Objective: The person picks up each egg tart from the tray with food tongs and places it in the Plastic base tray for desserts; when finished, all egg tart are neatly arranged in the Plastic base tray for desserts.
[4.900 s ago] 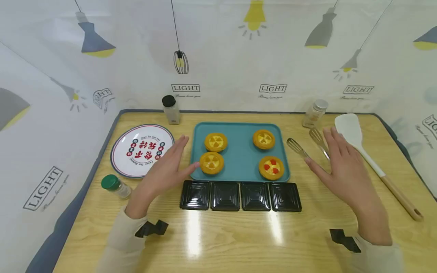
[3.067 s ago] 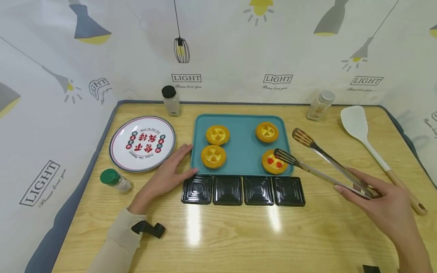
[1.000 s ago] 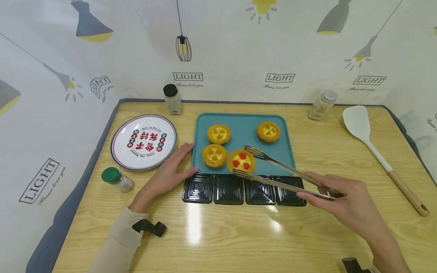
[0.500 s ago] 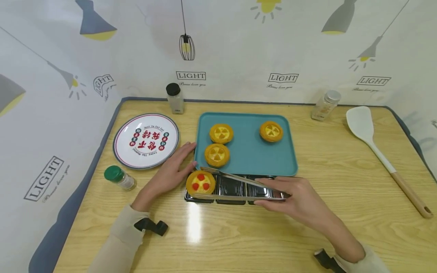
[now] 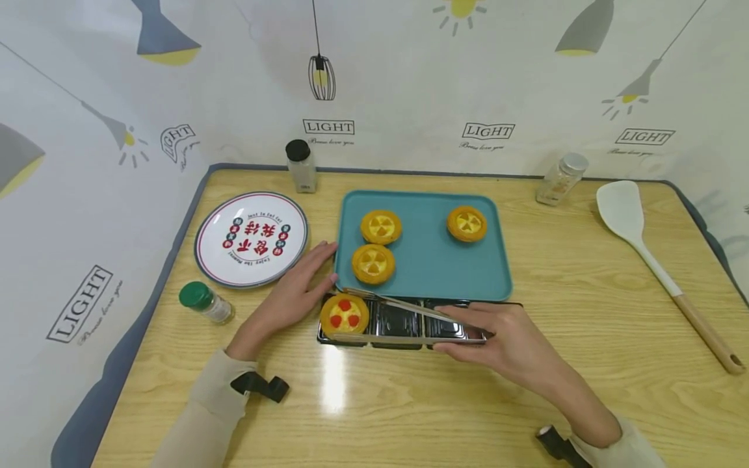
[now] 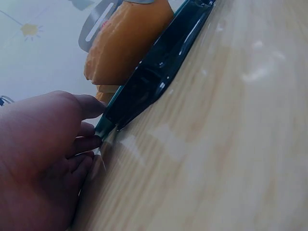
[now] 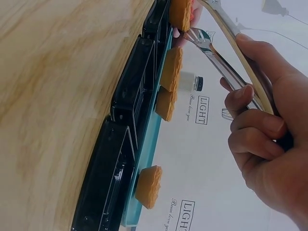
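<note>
My right hand (image 5: 497,335) grips metal tongs (image 5: 409,320), whose tips stand on either side of a red-topped tart (image 5: 345,314). That tart sits in the leftmost of a row of black containers (image 5: 398,323) along the front edge of a teal tray (image 5: 433,266). Three yellow-topped tarts (image 5: 372,263) lie on the tray. My left hand (image 5: 295,289) lies flat on the table, fingers touching the tray's front left corner. In the left wrist view, the left hand (image 6: 43,163) meets that corner below the tart (image 6: 125,43). The right wrist view shows my right hand (image 7: 269,154) on the tongs (image 7: 226,53).
A printed white plate (image 5: 251,238) lies left of the tray, with a green-capped jar (image 5: 201,302) in front of it. A black-capped bottle (image 5: 301,166) and a silver-capped jar (image 5: 560,179) stand at the back. A white spatula (image 5: 643,244) lies at the right. Patterned screens close off the back and sides.
My right hand took up the tongs, lifted the red-topped tart from the tray's front right and carried it left into the leftmost black container. The left hand stayed at the tray's corner.
</note>
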`<action>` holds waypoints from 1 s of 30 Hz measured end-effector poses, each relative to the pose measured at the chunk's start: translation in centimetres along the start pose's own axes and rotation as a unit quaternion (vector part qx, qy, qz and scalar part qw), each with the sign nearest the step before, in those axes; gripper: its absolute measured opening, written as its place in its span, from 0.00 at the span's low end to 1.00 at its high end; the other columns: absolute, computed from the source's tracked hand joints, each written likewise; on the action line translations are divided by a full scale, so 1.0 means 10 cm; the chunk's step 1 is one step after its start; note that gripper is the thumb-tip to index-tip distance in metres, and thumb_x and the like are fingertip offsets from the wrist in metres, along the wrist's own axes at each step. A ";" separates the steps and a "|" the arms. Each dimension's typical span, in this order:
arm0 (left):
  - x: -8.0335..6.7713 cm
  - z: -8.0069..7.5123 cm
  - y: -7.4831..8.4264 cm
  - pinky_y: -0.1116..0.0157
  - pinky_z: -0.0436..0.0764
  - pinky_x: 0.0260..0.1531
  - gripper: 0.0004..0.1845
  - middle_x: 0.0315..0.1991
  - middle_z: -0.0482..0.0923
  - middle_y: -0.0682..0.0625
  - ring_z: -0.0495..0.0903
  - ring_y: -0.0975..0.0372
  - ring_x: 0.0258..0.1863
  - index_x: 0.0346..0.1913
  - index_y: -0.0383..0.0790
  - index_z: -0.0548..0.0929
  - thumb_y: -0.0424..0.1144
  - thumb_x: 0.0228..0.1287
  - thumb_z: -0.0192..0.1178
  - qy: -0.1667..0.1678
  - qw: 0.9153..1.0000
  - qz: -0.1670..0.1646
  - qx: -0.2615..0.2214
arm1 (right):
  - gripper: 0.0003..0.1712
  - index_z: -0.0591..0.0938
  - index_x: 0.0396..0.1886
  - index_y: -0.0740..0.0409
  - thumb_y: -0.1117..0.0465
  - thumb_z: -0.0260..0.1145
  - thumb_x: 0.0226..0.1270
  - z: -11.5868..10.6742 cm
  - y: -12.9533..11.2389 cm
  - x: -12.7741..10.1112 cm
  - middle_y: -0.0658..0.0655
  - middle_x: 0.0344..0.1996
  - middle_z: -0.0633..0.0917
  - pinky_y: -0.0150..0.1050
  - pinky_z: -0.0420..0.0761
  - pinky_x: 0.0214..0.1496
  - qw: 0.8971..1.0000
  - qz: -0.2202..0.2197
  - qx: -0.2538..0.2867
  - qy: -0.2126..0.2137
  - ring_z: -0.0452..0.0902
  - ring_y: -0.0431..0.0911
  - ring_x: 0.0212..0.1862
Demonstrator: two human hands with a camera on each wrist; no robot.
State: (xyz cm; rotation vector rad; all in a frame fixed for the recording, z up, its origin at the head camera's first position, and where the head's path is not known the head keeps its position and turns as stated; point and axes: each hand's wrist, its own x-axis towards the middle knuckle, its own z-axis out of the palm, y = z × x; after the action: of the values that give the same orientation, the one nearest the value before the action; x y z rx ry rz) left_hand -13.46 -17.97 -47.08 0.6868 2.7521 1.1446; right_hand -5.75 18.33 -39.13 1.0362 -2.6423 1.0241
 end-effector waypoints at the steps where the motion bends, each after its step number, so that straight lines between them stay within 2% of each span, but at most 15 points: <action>1: 0.00 0.00 0.00 0.48 0.51 0.71 0.32 0.77 0.52 0.48 0.48 0.55 0.75 0.77 0.48 0.56 0.52 0.76 0.49 0.000 1.000 0.001 -0.001 | 0.24 0.87 0.51 0.50 0.50 0.78 0.53 0.00 0.00 0.00 0.37 0.21 0.72 0.21 0.66 0.21 1.000 -0.002 0.000 0.000 0.66 0.31 0.22; 6: 0.00 -0.01 0.01 0.49 0.51 0.71 0.32 0.76 0.52 0.48 0.48 0.56 0.75 0.77 0.48 0.56 0.51 0.76 0.50 0.000 1.000 0.005 -0.001 | 0.28 0.86 0.54 0.49 0.49 0.79 0.52 -0.02 -0.02 0.00 0.37 0.20 0.71 0.22 0.65 0.20 1.000 0.002 -0.004 -0.001 0.64 0.31 0.22; 10: 0.01 -0.01 0.01 0.49 0.52 0.71 0.32 0.76 0.53 0.47 0.48 0.55 0.75 0.77 0.47 0.56 0.50 0.76 0.50 0.002 1.000 0.007 -0.001 | 0.30 0.84 0.58 0.45 0.46 0.78 0.53 -0.12 -0.06 0.00 0.37 0.21 0.73 0.23 0.63 0.19 0.999 0.039 0.005 0.006 0.62 0.33 0.20; 13: 0.00 -0.01 0.01 0.49 0.51 0.71 0.32 0.76 0.52 0.47 0.48 0.55 0.75 0.77 0.47 0.57 0.51 0.76 0.50 0.002 1.000 0.007 -0.001 | 0.31 0.83 0.58 0.42 0.47 0.78 0.52 -0.22 -0.03 -0.01 0.37 0.21 0.74 0.25 0.64 0.18 0.997 0.068 0.003 0.025 0.62 0.34 0.19; 16: 0.01 0.00 0.01 0.50 0.51 0.72 0.32 0.76 0.52 0.47 0.48 0.56 0.75 0.77 0.47 0.57 0.51 0.76 0.50 0.003 1.000 0.004 -0.001 | 0.30 0.84 0.57 0.42 0.52 0.80 0.51 -0.33 0.05 -0.04 0.39 0.20 0.74 0.26 0.63 0.17 0.994 0.092 -0.007 0.063 0.63 0.36 0.19; 19: 0.01 0.01 0.01 0.50 0.51 0.71 0.32 0.76 0.52 0.48 0.48 0.56 0.75 0.77 0.48 0.57 0.51 0.76 0.49 0.003 1.000 0.001 0.001 | 0.30 0.85 0.56 0.43 0.56 0.81 0.49 -0.44 0.16 -0.09 0.41 0.19 0.75 0.28 0.61 0.14 0.985 0.125 -0.021 0.117 0.60 0.36 0.16; 23: 0.00 0.00 0.02 0.50 0.51 0.71 0.32 0.76 0.52 0.48 0.48 0.56 0.75 0.77 0.48 0.57 0.51 0.76 0.50 0.003 1.000 0.000 0.002 | 0.29 0.86 0.55 0.46 0.56 0.81 0.49 -0.55 0.31 -0.16 0.45 0.17 0.75 0.31 0.58 0.11 0.965 0.181 -0.046 0.182 0.58 0.37 0.14; 26: 0.00 0.00 0.03 0.50 0.52 0.71 0.32 0.76 0.53 0.47 0.49 0.56 0.75 0.77 0.48 0.57 0.50 0.76 0.50 0.004 1.000 0.002 0.003 | 0.29 0.86 0.55 0.49 0.54 0.81 0.49 -0.60 0.40 -0.20 0.48 0.19 0.80 0.31 0.60 0.10 0.953 0.218 -0.058 0.203 0.64 0.37 0.16; 30: -0.01 0.01 0.03 0.49 0.52 0.71 0.32 0.76 0.53 0.47 0.49 0.55 0.75 0.77 0.47 0.57 0.50 0.76 0.50 0.008 1.000 0.005 0.004 | 0.31 0.85 0.55 0.52 0.50 0.81 0.50 -0.64 0.48 -0.25 0.55 0.28 0.86 0.29 0.66 0.11 0.941 0.264 -0.065 0.203 0.72 0.38 0.20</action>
State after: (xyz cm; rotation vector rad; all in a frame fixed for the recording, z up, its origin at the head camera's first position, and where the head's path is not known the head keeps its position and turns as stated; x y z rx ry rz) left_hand -13.25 -17.76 -46.93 0.6968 2.7712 1.1448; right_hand -7.68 26.39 -37.70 0.0534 -2.6227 0.9875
